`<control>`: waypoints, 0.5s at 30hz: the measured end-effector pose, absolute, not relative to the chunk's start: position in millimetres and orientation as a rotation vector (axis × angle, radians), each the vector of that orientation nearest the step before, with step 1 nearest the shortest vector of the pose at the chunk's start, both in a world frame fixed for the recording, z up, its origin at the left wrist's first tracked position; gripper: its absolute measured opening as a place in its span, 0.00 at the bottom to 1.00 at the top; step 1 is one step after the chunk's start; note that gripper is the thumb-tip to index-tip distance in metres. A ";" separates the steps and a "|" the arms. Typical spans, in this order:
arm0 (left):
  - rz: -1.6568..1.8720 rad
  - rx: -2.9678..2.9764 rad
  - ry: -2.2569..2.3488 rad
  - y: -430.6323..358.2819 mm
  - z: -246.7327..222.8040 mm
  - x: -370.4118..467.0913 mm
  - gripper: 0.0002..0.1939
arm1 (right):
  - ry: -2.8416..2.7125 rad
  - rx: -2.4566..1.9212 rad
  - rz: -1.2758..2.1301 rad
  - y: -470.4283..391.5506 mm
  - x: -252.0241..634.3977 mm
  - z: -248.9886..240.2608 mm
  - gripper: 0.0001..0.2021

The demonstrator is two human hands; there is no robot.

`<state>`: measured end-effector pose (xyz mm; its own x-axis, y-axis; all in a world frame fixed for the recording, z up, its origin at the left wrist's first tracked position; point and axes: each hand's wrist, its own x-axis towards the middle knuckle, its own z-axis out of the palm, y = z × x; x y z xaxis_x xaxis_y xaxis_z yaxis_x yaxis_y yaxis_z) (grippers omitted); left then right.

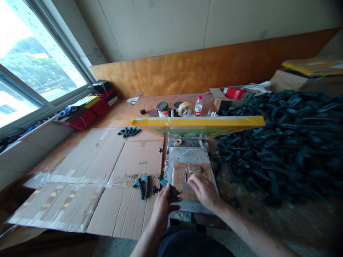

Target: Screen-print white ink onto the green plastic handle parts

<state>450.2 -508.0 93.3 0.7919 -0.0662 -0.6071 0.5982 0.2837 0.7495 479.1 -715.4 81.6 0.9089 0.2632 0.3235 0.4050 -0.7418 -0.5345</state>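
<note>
My left hand (164,201) is closed on a dark teal plastic part (169,187), held at the left edge of a wooden block fixture (177,178) on a metal plate (187,154). My right hand (199,186) is over the fixture, its fingers bent together near a small raised block (194,169); whether anything is between them is too small to tell. Two teal parts (142,187) lie side by side on the cardboard, left of my left hand. Farther back on the cardboard is a row of several teal parts (129,132).
A yellow-edged frame (198,121) stands raised behind the plate. At right lies a large heap of teal parts (284,142). Cans (162,107), a tape roll (185,109) and a bottle (198,106) stand behind the frame. Flattened cardboard (80,171) covers the left side.
</note>
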 end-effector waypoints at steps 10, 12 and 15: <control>-0.541 2.174 0.904 -346.9 10.5 474.8 0.28 | 0.847 -2.413 -0.054 -847.0 541.2 -2.1 0.24; -0.584 2.227 0.859 -349.3 12.6 477.3 0.28 | 0.862 -2.385 -0.085 -840.5 528.9 -3.2 0.25; -0.614 2.271 0.755 -353.9 38.1 493.0 0.29 | 0.630 -2.359 -0.157 -823.6 508.7 6.4 0.25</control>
<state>493.0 -353.9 38.1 0.7233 0.3467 -0.5971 0.6554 -0.6168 0.4358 508.7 -823.6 6.4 0.8754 -0.4801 -0.0554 -0.3979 -0.6510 -0.6465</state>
